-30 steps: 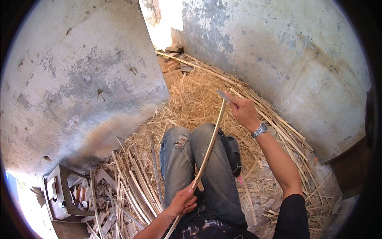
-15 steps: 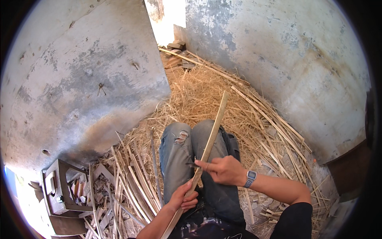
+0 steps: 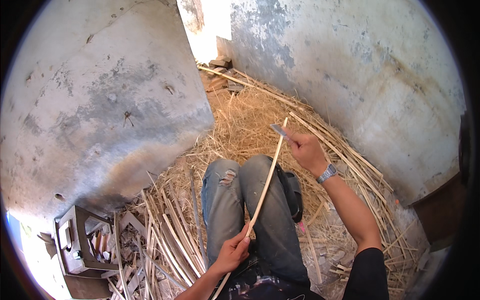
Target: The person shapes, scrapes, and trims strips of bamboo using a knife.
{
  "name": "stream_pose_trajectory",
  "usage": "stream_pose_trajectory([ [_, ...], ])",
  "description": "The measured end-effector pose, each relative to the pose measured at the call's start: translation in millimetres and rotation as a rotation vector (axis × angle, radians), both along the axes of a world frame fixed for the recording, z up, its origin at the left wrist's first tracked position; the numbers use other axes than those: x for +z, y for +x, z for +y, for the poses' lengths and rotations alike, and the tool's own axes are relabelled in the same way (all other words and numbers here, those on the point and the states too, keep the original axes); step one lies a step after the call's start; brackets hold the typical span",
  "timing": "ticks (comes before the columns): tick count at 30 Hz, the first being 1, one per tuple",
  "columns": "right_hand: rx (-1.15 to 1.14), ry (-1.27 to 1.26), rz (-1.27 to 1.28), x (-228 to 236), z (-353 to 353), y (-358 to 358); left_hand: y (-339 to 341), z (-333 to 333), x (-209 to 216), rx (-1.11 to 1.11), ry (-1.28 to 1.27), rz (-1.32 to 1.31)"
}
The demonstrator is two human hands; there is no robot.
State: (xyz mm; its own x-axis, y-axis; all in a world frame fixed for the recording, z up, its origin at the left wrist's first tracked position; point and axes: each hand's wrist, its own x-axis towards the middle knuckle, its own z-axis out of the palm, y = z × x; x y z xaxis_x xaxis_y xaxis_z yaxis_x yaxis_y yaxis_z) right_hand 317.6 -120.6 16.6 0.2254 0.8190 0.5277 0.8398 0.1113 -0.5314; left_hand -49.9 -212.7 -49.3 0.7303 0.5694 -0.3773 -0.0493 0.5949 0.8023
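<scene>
A long, pale bamboo strip (image 3: 267, 187) slants over my thighs, its narrow edge showing. My left hand (image 3: 232, 254) is closed round its lower part, near my lap. Out by the strip's far end, my right hand (image 3: 306, 152) grips a knife (image 3: 277, 130) with a flat grey blade. The blade lies across the strip just below its tip; the handle is hidden in my fingers.
Curly shavings (image 3: 245, 117) cover the floor ahead. Long strips (image 3: 345, 150) lie along the right wall, and more strips (image 3: 172, 240) are heaped left of my legs. A dark-framed box (image 3: 82, 245) stands at the lower left.
My right hand has moved away from me with the knife, from mid-strip to the far end. The strip has turned from its broad face to its narrow edge.
</scene>
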Motion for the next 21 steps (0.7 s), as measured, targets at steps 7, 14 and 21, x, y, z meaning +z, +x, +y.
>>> stream_pose_trajectory([
  [7, 0.272, -0.096, -0.088, -19.5, -61.7, -84.0, -0.2, 5.2, 9.6, 0.015, -0.069, 0.012],
  [14, 0.351, -0.271, -0.153, -12.1, -113.7, -124.1, 10.1, 4.1, 4.4, 0.014, -0.010, -0.044],
  [21, 0.039, -0.005, -0.158, -5.8, -27.7, -46.8, 16.2, 3.5, 5.0, 0.025, 0.182, 0.118],
])
